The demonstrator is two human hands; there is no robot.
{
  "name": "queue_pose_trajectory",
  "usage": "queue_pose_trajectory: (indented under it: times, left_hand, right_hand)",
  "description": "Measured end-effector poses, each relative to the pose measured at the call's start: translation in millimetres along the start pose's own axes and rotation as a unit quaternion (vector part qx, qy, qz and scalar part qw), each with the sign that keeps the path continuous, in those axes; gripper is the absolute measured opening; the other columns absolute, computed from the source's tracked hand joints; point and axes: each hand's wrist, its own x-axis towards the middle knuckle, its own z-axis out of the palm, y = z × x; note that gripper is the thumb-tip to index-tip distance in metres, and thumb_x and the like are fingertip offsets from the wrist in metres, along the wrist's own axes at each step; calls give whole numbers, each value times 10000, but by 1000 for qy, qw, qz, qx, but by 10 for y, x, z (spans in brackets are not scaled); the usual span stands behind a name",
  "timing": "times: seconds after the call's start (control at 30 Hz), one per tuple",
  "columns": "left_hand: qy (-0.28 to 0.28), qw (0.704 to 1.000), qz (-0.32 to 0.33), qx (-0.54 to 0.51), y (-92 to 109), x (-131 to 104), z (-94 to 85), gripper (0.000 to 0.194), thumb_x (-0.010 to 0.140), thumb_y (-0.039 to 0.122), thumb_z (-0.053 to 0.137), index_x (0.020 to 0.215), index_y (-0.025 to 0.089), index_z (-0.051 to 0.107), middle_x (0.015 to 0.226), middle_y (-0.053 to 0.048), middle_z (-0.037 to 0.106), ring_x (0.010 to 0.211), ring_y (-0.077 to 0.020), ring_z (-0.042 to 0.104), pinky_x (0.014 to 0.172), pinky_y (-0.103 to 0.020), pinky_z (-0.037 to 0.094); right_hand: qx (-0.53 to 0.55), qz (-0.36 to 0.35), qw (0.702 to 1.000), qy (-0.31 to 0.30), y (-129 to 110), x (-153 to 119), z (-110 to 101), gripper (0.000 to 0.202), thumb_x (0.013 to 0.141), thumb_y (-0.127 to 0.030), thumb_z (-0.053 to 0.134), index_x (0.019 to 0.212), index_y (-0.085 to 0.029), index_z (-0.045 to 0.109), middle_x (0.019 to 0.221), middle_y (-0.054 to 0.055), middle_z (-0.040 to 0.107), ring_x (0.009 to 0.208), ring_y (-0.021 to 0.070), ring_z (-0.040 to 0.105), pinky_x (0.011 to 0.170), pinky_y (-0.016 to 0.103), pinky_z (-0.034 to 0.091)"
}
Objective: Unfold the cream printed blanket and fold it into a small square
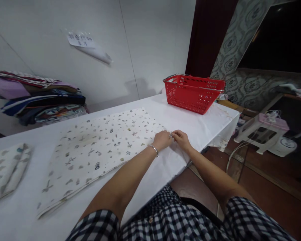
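A white cloth printed with small grey, green and brown motifs (100, 147) lies flat and folded on the white-covered table (150, 187). At its right end my left hand (162, 140), with a silver bracelet at the wrist, has its fingers closed near the cloth's corner. My right hand (182, 140) is beside it, its fingertips pinched together and almost touching the left ones. Something small and pale shows between the two hands, too small to make out.
A red plastic basket (193, 93) stands at the table's back right. Another folded printed cloth (5, 170) lies at the far left. Piled fabrics (45, 100) are beyond the back left edge. A stool (268, 127) is on the floor at right.
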Motion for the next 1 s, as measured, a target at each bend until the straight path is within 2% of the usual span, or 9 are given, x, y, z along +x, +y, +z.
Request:
queue_pose_trajectory:
  times: [0.1,0.2,0.3,0.37,0.47,0.63,0.8,0.87,1.0]
  left_hand:
    - [19,1000,4,7,3,-9,20,247,844,320,469,975,208,644,981,-72,636,894,-209,610,719,-287,453]
    - [40,999,-14,19,7,-12,19,261,867,225,392,935,182,640,973,-81,632,896,-201,606,714,-286,451]
    - [45,999,-16,14,-3,-15,7,257,863,187,388,959,185,626,999,-74,628,929,-192,595,742,-282,450]
    - [40,999,-10,7,-17,-18,3,264,860,173,394,999,202,616,1020,-63,625,958,-186,585,767,-280,449]
    - [38,999,-4,2,-35,-20,1,284,868,183,391,1058,212,600,1054,-58,618,990,-187,574,787,-283,448]
    - [19,1000,-18,3,-34,-12,-5,289,884,196,377,1065,194,602,1051,-74,619,973,-198,584,779,-293,453]
    - [25,999,-31,-15,-67,-72,34,250,887,239,399,1040,202,593,1047,-69,613,961,-198,580,782,-295,446]
    - [39,998,-40,-13,-119,-158,58,268,855,201,434,1087,195,567,1068,-75,605,976,-207,568,800,-309,439]
    - [59,996,-66,5,-300,-455,101,476,813,118,441,1283,190,433,1155,-98,574,1059,-232,524,876,-357,404]
  right_hand:
    - [27,17,999,-15,-30,0,-2,269,736,-458,583,781,-193,586,622,-21,552,517,108,488,500,246,420]
    - [31,7,997,-65,-40,-6,-56,303,751,-445,576,903,-184,587,673,-15,562,538,106,491,483,237,404]
    - [-16,-47,995,-84,-2,0,-151,408,762,-397,571,1113,-190,555,809,18,584,626,119,516,513,242,417]
    - [-90,-105,987,-80,34,20,-204,478,763,-362,581,1213,-210,528,996,66,585,759,142,538,566,253,436]
    - [-153,-159,969,-108,59,71,-223,480,776,-343,587,1240,-230,532,1228,102,518,865,153,532,636,270,451]
    - [-122,-139,975,-120,0,168,-156,277,787,-379,586,1001,-212,641,1026,58,637,798,147,542,728,294,450]
    - [-98,-126,980,-118,10,235,-181,254,756,-407,610,895,-198,648,1031,60,640,808,156,550,711,290,437]
    - [-89,-111,983,-113,49,254,-202,265,750,-406,615,906,-194,648,982,51,648,787,152,542,714,289,429]
    - [-75,-45,989,-117,112,274,-215,332,720,-435,634,936,-184,653,725,4,617,637,133,501,625,270,405]
